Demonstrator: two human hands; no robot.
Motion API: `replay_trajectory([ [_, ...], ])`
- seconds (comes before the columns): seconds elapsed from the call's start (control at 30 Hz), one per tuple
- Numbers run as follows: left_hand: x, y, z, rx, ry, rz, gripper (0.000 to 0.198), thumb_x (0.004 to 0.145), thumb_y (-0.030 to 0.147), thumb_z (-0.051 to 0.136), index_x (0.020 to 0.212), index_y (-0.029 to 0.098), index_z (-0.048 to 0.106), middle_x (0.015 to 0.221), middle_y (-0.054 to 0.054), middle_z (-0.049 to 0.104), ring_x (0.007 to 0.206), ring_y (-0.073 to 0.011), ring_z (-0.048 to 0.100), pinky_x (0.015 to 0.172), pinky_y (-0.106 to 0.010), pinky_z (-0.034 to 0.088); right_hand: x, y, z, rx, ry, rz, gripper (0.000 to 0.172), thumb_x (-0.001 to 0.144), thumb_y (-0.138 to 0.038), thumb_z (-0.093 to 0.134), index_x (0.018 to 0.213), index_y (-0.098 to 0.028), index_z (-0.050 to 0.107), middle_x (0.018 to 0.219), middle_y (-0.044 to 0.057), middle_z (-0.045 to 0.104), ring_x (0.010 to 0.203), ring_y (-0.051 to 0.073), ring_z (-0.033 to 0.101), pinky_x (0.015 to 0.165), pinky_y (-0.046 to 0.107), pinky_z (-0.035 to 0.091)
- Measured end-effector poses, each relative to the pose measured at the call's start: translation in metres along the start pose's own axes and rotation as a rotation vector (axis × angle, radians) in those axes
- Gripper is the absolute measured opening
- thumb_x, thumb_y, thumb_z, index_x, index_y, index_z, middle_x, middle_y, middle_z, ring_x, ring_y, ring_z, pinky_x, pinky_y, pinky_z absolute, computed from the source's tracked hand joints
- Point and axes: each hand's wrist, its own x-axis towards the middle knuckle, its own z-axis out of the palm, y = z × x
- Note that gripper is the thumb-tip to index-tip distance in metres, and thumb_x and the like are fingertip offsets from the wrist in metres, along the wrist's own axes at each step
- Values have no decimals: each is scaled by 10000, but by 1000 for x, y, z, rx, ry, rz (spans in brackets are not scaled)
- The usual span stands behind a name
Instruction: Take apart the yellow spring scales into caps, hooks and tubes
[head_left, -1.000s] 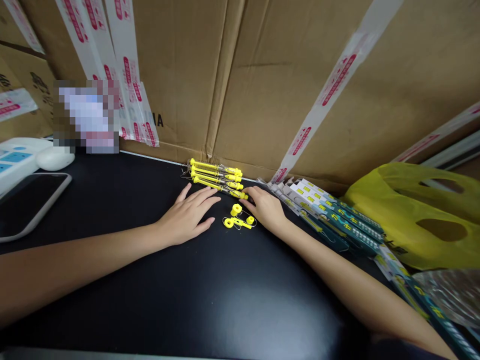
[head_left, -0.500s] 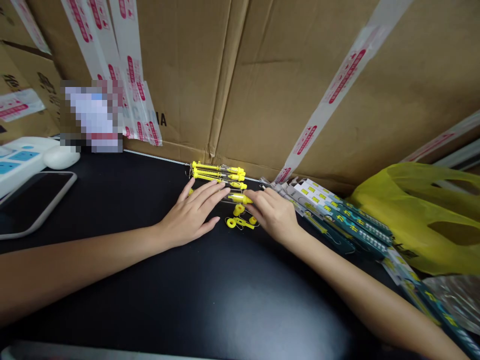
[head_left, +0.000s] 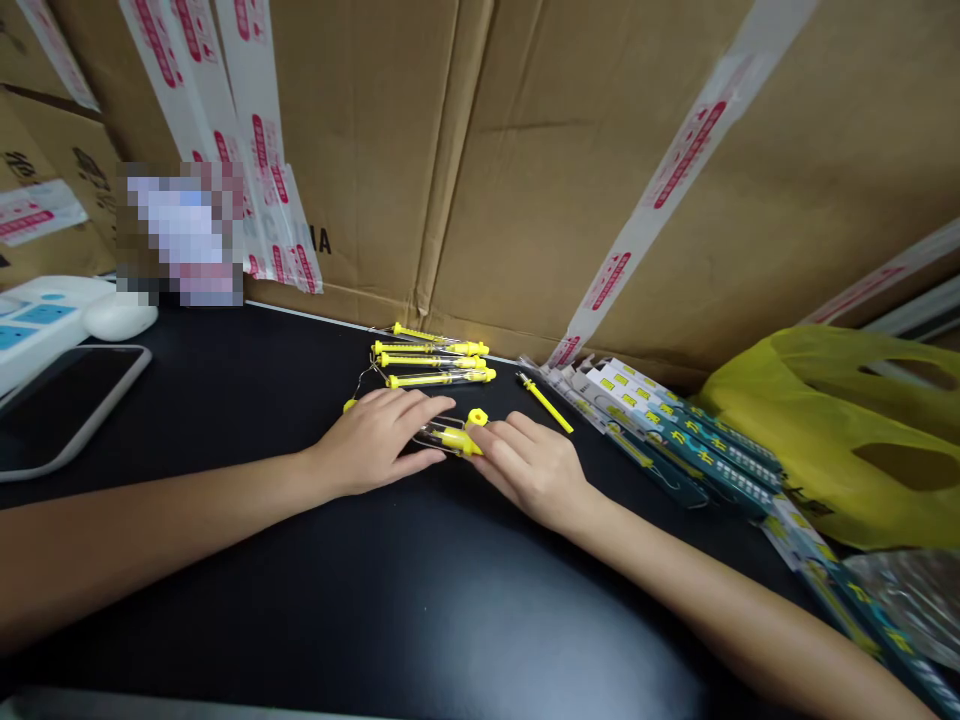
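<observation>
My left hand (head_left: 379, 443) lies over a clear tube with a yellow end (head_left: 450, 437) on the black table, fingers laid along it. My right hand (head_left: 534, 465) meets it from the right, fingertips pinching the tube's yellow end. A small yellow cap (head_left: 477, 417) sits just above the fingers. Three yellow-and-clear tubes (head_left: 435, 362) lie side by side behind the hands, near the cardboard wall. A loose thin yellow stick (head_left: 545, 402) lies to the right of them. A small yellow piece (head_left: 350, 405) shows left of my left hand.
A fanned stack of printed packaging cards (head_left: 667, 425) lies at the right, with a yellow plastic bag (head_left: 847, 430) beyond. A phone (head_left: 60, 400), a white mouse (head_left: 118, 315) and a power strip (head_left: 30, 325) lie at far left. Taped cardboard boxes (head_left: 525, 170) wall the back.
Both hands drew back toward me with one tube pulled from the row. The small yellow parts by the hands shifted, and a thin yellow stick now lies loose at the right.
</observation>
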Motion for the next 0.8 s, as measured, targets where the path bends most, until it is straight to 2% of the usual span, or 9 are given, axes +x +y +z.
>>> replay_trajectory([
  [0.1,5,-13,-7,-97,27,-114,342,926,404,389,1155,178,505,1022,-52,616,950,-196,576,835,-345,445,-3,4,0,1,-19,12,140,891,-202,526,1001,-117,548,738,49,649,621,150,502,546,274,381],
  [0.17,9,-29,-11,-81,116,-231,261,934,326,370,1042,174,553,982,-39,621,923,-179,577,824,-317,438,-5,9,1,6,-16,37,151,889,-207,525,1006,-113,538,739,54,647,627,156,509,546,277,385],
  [0.27,12,-58,-14,-51,234,-367,208,906,237,372,976,166,554,957,-39,620,891,-172,572,797,-296,429,-7,18,1,-6,9,82,148,888,-212,524,1001,-118,529,750,62,644,657,166,535,552,276,393],
  [0.4,10,-82,-12,-73,241,-420,194,835,153,371,871,165,561,877,-26,608,804,-152,557,724,-269,420,-7,27,4,-57,40,143,121,890,-221,518,980,-140,526,729,52,628,645,162,546,548,262,400],
  [0.6,9,-76,-7,-30,145,-381,150,733,198,504,871,179,558,764,13,534,660,-117,492,603,-233,375,-8,32,5,-114,68,188,138,875,-229,549,978,-143,514,751,50,642,647,156,567,554,247,418],
  [0.7,10,-74,-7,31,87,-372,170,753,291,555,888,188,554,736,21,518,661,-124,491,573,-232,344,-7,33,4,-125,79,186,144,875,-233,553,984,-150,508,774,51,654,653,153,577,565,244,429],
  [0.8,10,-73,-8,59,81,-367,176,790,303,541,925,190,545,749,18,528,678,-130,501,580,-239,341,-7,33,3,-110,105,184,149,875,-234,552,998,-165,503,784,46,659,660,153,586,588,246,444],
])
